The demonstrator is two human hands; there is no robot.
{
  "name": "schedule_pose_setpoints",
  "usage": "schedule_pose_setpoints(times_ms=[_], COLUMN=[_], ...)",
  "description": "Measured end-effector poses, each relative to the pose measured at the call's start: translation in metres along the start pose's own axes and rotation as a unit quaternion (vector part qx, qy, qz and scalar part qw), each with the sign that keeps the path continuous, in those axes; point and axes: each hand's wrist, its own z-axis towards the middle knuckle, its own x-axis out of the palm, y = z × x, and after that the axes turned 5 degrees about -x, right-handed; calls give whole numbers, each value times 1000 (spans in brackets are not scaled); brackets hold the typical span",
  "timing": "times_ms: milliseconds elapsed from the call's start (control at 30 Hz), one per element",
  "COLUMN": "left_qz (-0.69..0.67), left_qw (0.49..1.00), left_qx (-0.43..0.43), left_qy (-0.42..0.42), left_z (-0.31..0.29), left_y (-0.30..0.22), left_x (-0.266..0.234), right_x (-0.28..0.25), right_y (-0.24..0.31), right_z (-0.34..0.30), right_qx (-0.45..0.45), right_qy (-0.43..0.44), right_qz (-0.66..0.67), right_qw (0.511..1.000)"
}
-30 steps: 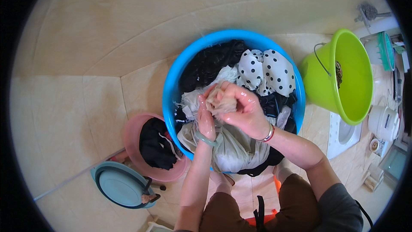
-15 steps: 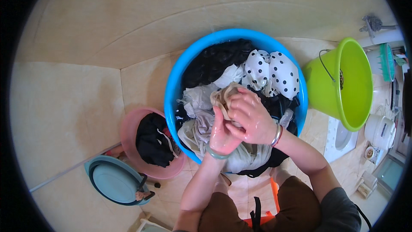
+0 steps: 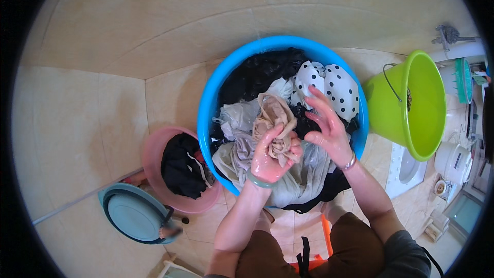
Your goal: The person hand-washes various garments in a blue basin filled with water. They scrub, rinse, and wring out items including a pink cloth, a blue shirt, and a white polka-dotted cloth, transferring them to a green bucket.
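My left hand [image 3: 271, 163] is closed around a wet, bunched beige cloth garment [image 3: 272, 116], palm up, over the big blue tub [image 3: 207, 98]. Its kind cannot be made out. Just to the right, my right hand [image 3: 329, 128] is lifted off the cloth with fingers spread and nothing in them. Beneath both hands the tub is full of wet laundry: a white cloth with black dots [image 3: 340, 90] at the far right, black clothes [image 3: 252, 77] at the far left, and pale grey-white clothes [image 3: 303, 183] nearest me.
A pink basin [image 3: 154, 162] with black clothing [image 3: 182, 167] in it stands left of the tub. Beyond it leans a grey-blue folded basin [image 3: 135, 218]. At right are a lime-green bucket [image 3: 429, 105], a white squat toilet [image 3: 406, 167] and a white container [image 3: 454, 159]. A tiled wall [image 3: 206, 5] rises behind.
My right hand has come away from the beige garment, moving right and opening. The left hand keeps hold of the garment, more of which now shows.
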Motion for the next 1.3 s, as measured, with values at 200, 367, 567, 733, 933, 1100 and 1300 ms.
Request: schedule_pose_setpoints(times_ms=[200, 367, 567, 733, 933, 1100, 1300], left_qz=[-72, -132, 169, 338, 566, 707, 826], left_qw=[978, 950, 965, 934, 811, 680, 525], left_qx=[-141, -192, -183, -95, 114, 163, 170], left_qy=[139, 207, 84, -58, -94, -108, -114], left_z=[8, 6, -5, 3, 18, 18, 22], left_y=[31, 39, 33, 33, 37, 33, 27], left_x=[3, -1, 15, 19, 6, 1, -11], right_x=[11, 10, 10, 10, 16, 21, 29], right_y=[-24, -10, 20, 9, 6, -4, 0], right_z=[17, 16, 27, 35, 33, 35, 31], right_qx=[85, 167, 185, 198, 188, 156, 158], right_qy=[164, 127, 82, 112, 66, 13, 4], right_qz=[403, 483, 363, 247, 199, 97, 171], right_qw=[897, 850, 910, 942, 960, 983, 973])
